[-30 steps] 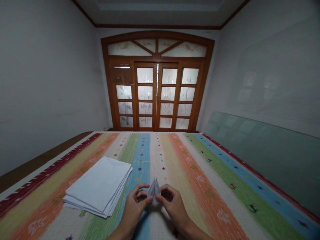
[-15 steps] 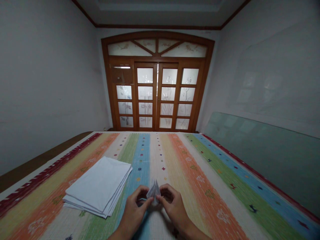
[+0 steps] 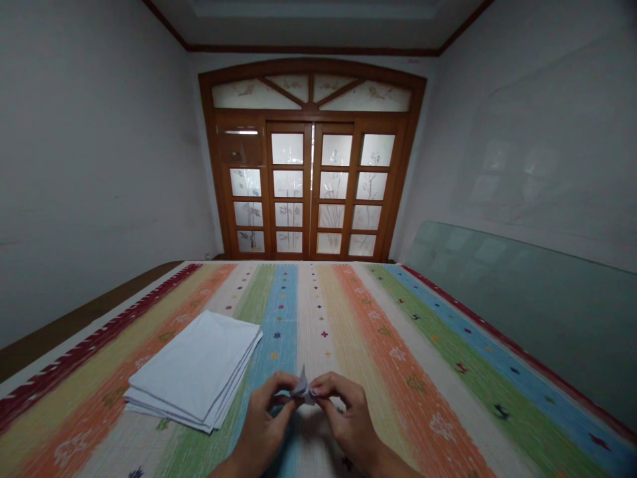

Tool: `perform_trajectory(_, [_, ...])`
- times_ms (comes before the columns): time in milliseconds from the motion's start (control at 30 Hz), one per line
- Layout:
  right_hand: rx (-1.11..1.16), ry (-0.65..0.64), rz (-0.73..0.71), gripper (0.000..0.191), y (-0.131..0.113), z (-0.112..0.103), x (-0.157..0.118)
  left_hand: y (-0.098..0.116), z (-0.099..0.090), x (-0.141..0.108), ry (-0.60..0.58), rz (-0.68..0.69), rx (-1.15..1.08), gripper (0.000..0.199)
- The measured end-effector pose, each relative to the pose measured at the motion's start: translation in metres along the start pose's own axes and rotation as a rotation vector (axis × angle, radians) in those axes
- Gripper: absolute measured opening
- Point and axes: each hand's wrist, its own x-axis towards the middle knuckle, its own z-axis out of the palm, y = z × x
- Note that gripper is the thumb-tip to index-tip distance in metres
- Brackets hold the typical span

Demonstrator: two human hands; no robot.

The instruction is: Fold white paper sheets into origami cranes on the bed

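In the head view, the left hand (image 3: 263, 415) pinches the left side of a small piece of folded paper (image 3: 301, 385) between thumb and forefinger; the right hand (image 3: 351, 411) pinches its right side — fingertips nearly meeting, a thin point sticking up between them. The piece is over the cloth-covered table (image 3: 388, 372), far from its far edge. A stack of white sheets (image 3: 196, 368) lies beyond the left hand, toward the table's left edge — its layers slightly fanned.
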Motion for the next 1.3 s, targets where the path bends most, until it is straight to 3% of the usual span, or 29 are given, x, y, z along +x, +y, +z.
perform_trajectory(133, [0.009, -0.069, -0.006, 0.016, -0.008, -0.003, 0.003, 0.001, -0.002, -0.001, -0.022, 0.06, 0.016, 0.005])
perform_trajectory(433, [-0.046, -0.029, 0.147, 0.027, 0.0, -0.001, 0.002, -0.003, 0.003, 0.006, 0.047, -0.122, -0.15, 0.033])
perform_trajectory(700, [0.003, -0.033, 0.228, 0.04, 0.0, 0.0, 0.002, 0.003, 0.004, 0.009, 0.092, -0.191, -0.21, 0.05])
perform_trajectory(1033, [0.206, -0.094, 0.291, 0.042, 0.004, 0.0, 0.006, -0.008, 0.004, 0.009, 0.096, -0.232, -0.258, 0.049])
perform_trajectory(1300, [0.147, -0.158, 0.306, 0.029, 0.004, 0.0, 0.008, -0.006, 0.003, 0.007, 0.071, -0.194, -0.144, 0.032])
